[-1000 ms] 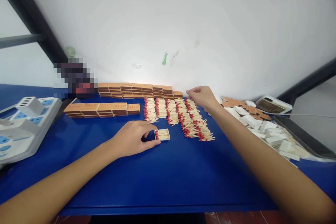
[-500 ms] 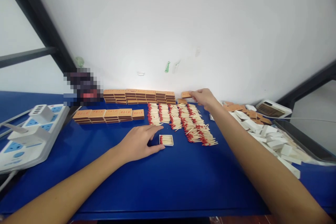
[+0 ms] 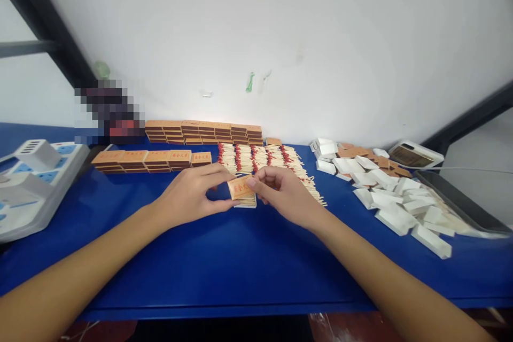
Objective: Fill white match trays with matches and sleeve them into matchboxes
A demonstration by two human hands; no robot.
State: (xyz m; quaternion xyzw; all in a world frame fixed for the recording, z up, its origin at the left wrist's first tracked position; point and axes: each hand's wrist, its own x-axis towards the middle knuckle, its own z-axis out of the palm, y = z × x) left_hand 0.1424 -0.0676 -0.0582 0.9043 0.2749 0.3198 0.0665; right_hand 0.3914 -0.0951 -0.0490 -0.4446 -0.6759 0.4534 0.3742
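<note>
My right hand (image 3: 286,192) pinches an orange matchbox sleeve (image 3: 239,187) with red printing between thumb and fingers. The sleeve is tilted over a small white inner tray (image 3: 250,205) filled with matches, hiding most of it. From the other side, my left hand (image 3: 198,189) has its thumb and forefinger closed about the sleeve's left end. Just beyond both hands lie rows of loose red-headed matches (image 3: 294,160), partly covered by the right hand.
Stacked matchboxes (image 3: 160,159) stand at left, with another stack (image 3: 204,131) along the wall. White empty trays (image 3: 395,216) and orange sleeves (image 3: 352,150) are heaped at right, near a phone (image 3: 417,154). A power strip (image 3: 52,187) sits at far left.
My right hand has brought the sleeve from near the wall to the filled tray. My left hand has closed in on the sleeve's end. The view has shifted slightly.
</note>
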